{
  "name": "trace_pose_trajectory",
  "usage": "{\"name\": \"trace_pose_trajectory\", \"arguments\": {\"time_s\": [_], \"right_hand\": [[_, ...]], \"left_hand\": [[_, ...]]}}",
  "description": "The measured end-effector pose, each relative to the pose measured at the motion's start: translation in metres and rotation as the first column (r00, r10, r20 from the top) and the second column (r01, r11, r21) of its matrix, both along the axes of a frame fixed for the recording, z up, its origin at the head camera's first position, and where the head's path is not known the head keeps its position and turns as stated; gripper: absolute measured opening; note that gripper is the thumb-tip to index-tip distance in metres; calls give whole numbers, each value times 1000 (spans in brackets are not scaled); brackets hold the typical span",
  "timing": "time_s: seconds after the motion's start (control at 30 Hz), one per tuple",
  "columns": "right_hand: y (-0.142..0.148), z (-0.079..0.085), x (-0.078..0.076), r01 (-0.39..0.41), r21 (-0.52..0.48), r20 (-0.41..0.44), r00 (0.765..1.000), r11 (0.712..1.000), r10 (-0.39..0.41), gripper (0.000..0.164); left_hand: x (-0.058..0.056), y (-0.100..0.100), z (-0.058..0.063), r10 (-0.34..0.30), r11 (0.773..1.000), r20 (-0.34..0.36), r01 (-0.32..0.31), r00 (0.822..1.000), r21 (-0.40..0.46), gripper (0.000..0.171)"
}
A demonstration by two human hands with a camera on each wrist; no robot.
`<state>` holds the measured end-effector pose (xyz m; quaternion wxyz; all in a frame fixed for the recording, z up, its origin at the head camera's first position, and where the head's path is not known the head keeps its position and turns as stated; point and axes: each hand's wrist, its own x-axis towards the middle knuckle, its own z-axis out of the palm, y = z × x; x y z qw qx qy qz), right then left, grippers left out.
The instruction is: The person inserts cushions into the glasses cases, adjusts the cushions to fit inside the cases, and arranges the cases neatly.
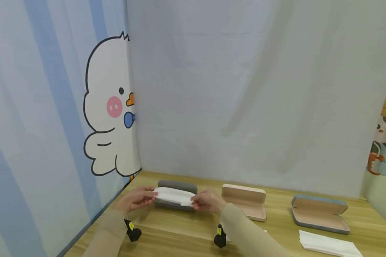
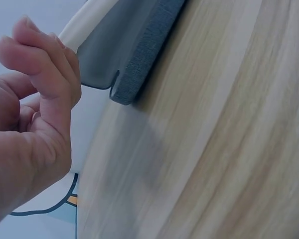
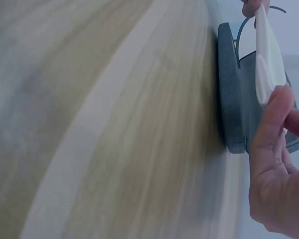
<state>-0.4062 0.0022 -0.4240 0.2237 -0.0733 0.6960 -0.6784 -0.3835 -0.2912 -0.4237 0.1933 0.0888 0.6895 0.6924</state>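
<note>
Hands (image 1: 138,200) (image 1: 208,201) are pinching folded white cloth (image 1: 173,195) at 9 and 3 o'clock, seemingly aligning for level lowering into grey oblong case (image 1: 180,185).

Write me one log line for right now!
left hand: pinches white cloth, one end | right hand: pinches other end | gray case: open, under cloth | pink case: open | blue case: open

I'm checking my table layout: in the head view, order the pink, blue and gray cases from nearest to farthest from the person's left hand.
1. Gray case: just right of the left hand, partly hidden by the white cloth.
2. Pink case: middle of the row.
3. Blue case: far right.
</note>
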Motion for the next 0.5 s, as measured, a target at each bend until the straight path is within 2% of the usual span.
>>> {"name": "trace_pose_trajectory", "arguments": {"time_s": [0.17, 0.3, 0.4, 0.5], "right_hand": [[0, -4, -1, 2, 11, -14, 1000, 1000, -2, 17], [-4, -8, -2, 20, 12, -15, 1000, 1000, -20, 16], [-7, -10, -3, 49, 32, -36, 998, 998, -48, 14], [-10, -11, -4, 79, 68, -81, 994, 995, -73, 12]], "left_hand": [[0, 7, -2, 66, 996, -12, -66, 998, -57, 7], [0, 13, -3, 117, 982, -29, -120, 993, -144, 13], [-1, 20, -3, 169, 960, -34, -172, 985, -222, 12], [-3, 27, -2, 241, 923, -45, -243, 970, -297, 14]]}}
